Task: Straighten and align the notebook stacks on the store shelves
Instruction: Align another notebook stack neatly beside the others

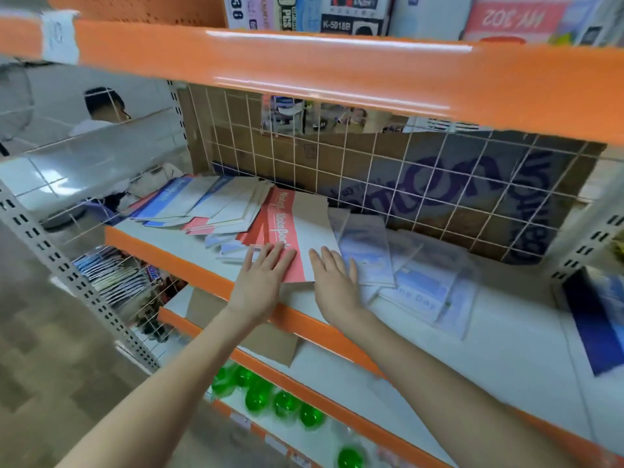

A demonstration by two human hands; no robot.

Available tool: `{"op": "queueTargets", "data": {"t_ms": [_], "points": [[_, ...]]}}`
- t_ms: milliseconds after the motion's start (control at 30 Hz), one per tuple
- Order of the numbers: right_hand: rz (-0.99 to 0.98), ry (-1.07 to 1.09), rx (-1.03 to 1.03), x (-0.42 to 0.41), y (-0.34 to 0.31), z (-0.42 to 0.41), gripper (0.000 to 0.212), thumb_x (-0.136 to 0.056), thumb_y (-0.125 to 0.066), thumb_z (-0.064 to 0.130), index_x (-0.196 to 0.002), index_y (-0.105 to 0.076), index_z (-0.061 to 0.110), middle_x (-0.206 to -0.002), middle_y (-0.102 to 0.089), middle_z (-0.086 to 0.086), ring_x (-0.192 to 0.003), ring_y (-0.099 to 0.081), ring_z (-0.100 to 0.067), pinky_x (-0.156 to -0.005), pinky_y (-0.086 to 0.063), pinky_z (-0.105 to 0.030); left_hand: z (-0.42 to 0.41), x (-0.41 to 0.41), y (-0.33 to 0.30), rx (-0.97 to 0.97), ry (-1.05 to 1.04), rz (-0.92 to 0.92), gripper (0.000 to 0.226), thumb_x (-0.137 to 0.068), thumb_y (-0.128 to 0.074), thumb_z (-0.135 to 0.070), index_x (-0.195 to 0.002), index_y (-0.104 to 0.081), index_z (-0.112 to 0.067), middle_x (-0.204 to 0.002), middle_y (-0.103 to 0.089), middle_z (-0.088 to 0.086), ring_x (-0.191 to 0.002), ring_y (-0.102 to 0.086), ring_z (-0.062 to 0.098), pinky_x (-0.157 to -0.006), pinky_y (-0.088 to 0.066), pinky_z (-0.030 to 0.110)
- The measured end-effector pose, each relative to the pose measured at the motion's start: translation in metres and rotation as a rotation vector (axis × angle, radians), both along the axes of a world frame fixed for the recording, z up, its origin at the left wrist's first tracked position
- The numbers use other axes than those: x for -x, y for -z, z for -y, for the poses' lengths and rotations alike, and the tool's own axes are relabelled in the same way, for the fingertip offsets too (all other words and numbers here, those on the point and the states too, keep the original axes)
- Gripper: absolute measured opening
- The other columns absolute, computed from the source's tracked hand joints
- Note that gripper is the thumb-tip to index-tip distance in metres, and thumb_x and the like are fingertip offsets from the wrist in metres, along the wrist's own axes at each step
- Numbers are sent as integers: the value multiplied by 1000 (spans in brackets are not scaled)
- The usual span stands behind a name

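Both hands lying flat on a red-and-white notebook at the shelf front.
The notebook is sitting tilted atop a fanned, untidy pile — more slipping out under it to the left. Left hand is pressing its red strip, fingers straight and spread; right hand is resting on its white corner, fingers extended, holding nothing. Clear-sleeved pads are lying askew just right — wire grid and cardboard behind.
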State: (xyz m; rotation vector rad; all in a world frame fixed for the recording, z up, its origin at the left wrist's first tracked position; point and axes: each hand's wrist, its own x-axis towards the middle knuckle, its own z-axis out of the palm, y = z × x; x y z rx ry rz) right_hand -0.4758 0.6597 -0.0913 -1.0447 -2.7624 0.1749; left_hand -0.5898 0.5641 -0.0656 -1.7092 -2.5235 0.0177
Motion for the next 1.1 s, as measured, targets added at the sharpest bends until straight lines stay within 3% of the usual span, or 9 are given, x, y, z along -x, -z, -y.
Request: {"op": "queueTargets", "data": {"t_ms": [133, 333, 600, 900, 1100], "points": [[-17, 45, 3, -41, -8, 25, 68, -92, -37, -2, -151, -10, 17, -159, -11, -3, -146, -9, -17, -115, -3, -42, 29, -35, -4, -43, 62, -38, 68, -93, -31, -2, -151, -2, -24, -159, -2, 1, -146, -1, 20, -116, 3, 40], [-29, 159, -75, -130, -18, 73, 80, -88, -59, 11, -151, -11, 13, -158, -11, -10, -146, -10, -22, -114, -3, -37, 65, -100, -5, -156, 205, -45, 66, -91, -29, -6, -150, -8, -26, -159, -8, 1, -145, -5, 20, -115, 4, 41], [-87, 439, -115, -272, -35, 92, 69, -92, -40, 2, -152, -10, 17, -159, -9, -7, -146, -7, -19, -116, -3, -39, 42, -223, -19, -228, 463, -57, 74, -93, -45, -9, -150, -2, -28, -159, -6, -1, -146, -2, 19, -115, 5, 42], [-152, 588, -206, -436, -41, 45, 69, -89, -41, -3, -150, -18, 17, -156, -19, -7, -144, -16, -20, -113, -6, -37, -25, -376, -29, -340, 638, -35, 69, -91, -35, 3, -150, -14, -24, -157, -17, -1, -145, -8, 19, -113, 11, 46], [-123, 626, -218, -574, -46, -31, 75, -84, -45, -9, -150, -20, 17, -157, -18, -7, -144, -15, -19, -114, -9, -35, -107, -511, -24, -382, 632, -27, 78, -83, -42, 10, -150, -19, -23, -153, -26, 1, -145, -11, 21, -111, 16, 48]]}}
